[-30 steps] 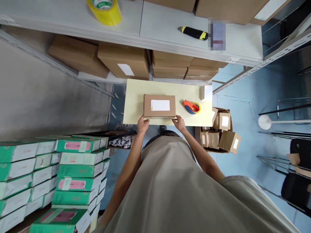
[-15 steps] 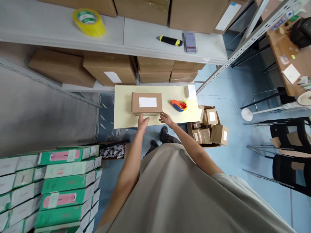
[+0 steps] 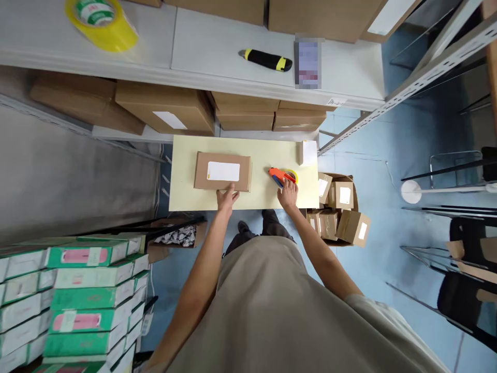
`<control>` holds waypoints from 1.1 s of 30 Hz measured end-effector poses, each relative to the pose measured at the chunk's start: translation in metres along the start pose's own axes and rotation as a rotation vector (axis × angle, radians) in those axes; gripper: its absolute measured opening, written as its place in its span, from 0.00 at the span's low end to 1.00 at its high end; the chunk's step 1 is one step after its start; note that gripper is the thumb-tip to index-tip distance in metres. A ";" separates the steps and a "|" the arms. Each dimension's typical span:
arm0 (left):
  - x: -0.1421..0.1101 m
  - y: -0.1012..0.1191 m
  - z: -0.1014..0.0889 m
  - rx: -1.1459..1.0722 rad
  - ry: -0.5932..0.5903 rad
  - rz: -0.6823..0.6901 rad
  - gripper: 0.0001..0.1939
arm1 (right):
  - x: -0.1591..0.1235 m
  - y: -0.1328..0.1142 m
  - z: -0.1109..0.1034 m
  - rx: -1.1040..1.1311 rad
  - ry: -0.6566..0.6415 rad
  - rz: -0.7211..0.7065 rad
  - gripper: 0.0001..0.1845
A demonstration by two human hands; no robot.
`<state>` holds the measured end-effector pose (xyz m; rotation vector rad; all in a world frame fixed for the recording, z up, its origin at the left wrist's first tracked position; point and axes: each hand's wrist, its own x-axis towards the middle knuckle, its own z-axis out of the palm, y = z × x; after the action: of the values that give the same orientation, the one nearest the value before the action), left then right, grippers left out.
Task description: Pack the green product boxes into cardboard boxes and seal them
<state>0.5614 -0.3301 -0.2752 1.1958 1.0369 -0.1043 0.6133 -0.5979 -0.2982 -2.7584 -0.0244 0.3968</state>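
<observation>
Your left hand is fairly wide, thumb apart from the fingers, touching the near side of the white-labelled brown box. That box lies flat on the table, toward its left edge. Your right hand has its fingers over the orange-and-blue tape dispenser, right of the box and short of the table's right edge; you cannot tell whether the grip is closed. A small white box stands at the table's far right corner.
</observation>
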 end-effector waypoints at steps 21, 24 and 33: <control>-0.060 -0.063 0.088 0.091 -0.237 -0.125 0.20 | 0.047 0.027 -0.001 0.369 -0.187 0.019 0.19; -0.069 -0.071 0.093 0.127 -0.326 0.053 0.16 | 0.030 0.031 -0.016 0.814 -0.305 0.057 0.26; -0.099 -0.093 0.066 0.241 -0.206 0.364 0.14 | -0.050 0.009 -0.018 1.187 -0.520 0.080 0.33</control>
<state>0.4922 -0.4646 -0.2723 1.5401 0.6266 -0.0664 0.5695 -0.6160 -0.2718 -1.4527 0.1443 0.8078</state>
